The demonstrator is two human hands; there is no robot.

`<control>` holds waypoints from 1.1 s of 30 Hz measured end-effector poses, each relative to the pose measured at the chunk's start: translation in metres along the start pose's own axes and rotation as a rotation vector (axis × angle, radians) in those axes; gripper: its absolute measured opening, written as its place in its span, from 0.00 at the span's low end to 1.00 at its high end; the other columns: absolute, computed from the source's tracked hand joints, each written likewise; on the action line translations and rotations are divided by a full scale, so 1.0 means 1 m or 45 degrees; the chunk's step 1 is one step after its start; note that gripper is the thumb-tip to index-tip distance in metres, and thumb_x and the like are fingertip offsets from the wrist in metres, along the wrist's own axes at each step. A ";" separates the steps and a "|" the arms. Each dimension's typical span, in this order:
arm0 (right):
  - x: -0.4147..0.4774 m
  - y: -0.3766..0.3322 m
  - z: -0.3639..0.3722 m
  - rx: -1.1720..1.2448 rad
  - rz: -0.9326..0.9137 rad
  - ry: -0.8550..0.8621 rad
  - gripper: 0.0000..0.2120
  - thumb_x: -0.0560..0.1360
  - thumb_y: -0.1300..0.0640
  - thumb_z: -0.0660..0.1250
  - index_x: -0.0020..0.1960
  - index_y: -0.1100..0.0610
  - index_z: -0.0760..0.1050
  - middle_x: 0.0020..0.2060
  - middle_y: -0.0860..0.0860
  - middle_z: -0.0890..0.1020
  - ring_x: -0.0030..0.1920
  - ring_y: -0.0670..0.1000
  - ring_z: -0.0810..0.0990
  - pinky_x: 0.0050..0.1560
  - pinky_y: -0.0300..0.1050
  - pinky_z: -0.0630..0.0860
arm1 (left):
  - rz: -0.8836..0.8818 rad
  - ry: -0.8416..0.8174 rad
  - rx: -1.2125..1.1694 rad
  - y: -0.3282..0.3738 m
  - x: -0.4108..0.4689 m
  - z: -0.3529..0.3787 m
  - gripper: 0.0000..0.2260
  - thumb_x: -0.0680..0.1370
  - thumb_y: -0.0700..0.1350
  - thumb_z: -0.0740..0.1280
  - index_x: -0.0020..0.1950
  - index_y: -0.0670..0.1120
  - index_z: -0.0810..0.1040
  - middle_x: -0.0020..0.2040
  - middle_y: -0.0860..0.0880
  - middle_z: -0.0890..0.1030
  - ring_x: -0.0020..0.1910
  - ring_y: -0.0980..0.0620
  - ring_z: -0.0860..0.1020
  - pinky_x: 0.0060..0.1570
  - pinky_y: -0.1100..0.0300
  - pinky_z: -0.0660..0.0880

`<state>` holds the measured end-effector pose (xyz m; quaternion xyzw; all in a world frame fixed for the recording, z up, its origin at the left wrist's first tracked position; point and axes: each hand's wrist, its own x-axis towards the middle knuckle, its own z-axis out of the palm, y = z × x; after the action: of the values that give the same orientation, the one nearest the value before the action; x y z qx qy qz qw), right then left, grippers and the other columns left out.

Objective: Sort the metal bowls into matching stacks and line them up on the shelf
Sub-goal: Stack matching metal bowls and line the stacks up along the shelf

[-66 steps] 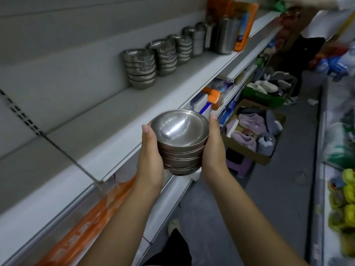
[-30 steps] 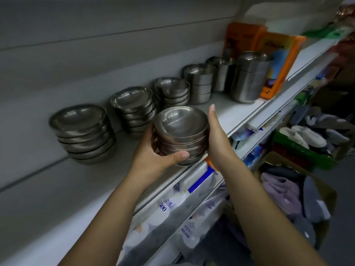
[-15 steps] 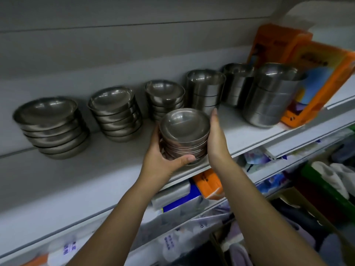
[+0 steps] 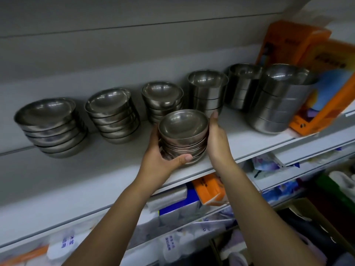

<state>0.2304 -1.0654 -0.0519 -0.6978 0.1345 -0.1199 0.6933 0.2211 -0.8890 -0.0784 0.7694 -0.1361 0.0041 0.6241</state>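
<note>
Head view: both hands clamp bowl stack before shelved stacks

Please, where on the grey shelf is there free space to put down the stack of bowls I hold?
The grey shelf is bare along its front strip, before the wide bowl stacks and right of the held stack of small metal bowls, toward the tall cylindrical stack. The back row is crowded, its stacks nearly touching. Both the left hand and right hand grip the stack.
</note>
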 end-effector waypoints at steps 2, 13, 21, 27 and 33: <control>-0.014 0.006 -0.002 -0.121 -0.094 0.079 0.23 0.79 0.31 0.50 0.52 0.41 0.79 0.45 0.35 0.85 0.49 0.34 0.81 0.44 0.28 0.75 | 0.030 -0.028 0.080 -0.002 -0.001 -0.010 0.48 0.62 0.65 0.81 0.78 0.62 0.63 0.73 0.63 0.73 0.71 0.63 0.72 0.67 0.63 0.71; -0.086 0.026 0.057 -0.489 -1.054 0.664 0.18 0.79 0.51 0.65 0.60 0.65 0.75 0.60 0.57 0.75 0.61 0.55 0.72 0.58 0.54 0.74 | -0.019 0.421 0.292 -0.007 -0.025 -0.103 0.24 0.71 0.54 0.78 0.64 0.47 0.80 0.60 0.51 0.82 0.58 0.55 0.80 0.59 0.56 0.78; -0.108 0.019 0.171 -0.593 -1.099 0.344 0.18 0.77 0.51 0.69 0.58 0.65 0.77 0.53 0.57 0.78 0.52 0.56 0.77 0.51 0.48 0.76 | -0.090 0.700 0.490 -0.028 -0.047 -0.216 0.14 0.74 0.51 0.78 0.55 0.49 0.80 0.51 0.49 0.81 0.50 0.47 0.80 0.48 0.58 0.69; -0.099 0.026 0.251 -0.521 -0.563 -0.219 0.26 0.74 0.44 0.74 0.68 0.52 0.72 0.59 0.48 0.78 0.52 0.42 0.77 0.53 0.37 0.74 | -0.201 0.567 0.561 -0.050 -0.045 -0.294 0.37 0.70 0.55 0.80 0.73 0.45 0.68 0.68 0.46 0.74 0.65 0.47 0.75 0.60 0.56 0.70; -0.069 0.022 0.285 -0.476 -0.315 -0.360 0.39 0.70 0.47 0.77 0.76 0.50 0.64 0.62 0.45 0.76 0.62 0.44 0.75 0.62 0.41 0.73 | -0.116 0.180 0.253 -0.067 -0.012 -0.337 0.44 0.71 0.48 0.81 0.81 0.50 0.61 0.72 0.56 0.73 0.65 0.62 0.74 0.67 0.61 0.72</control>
<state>0.2661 -0.7744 -0.0752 -0.8347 -0.0302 -0.0780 0.5443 0.2790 -0.5500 -0.0703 0.8306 -0.0556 0.0434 0.5524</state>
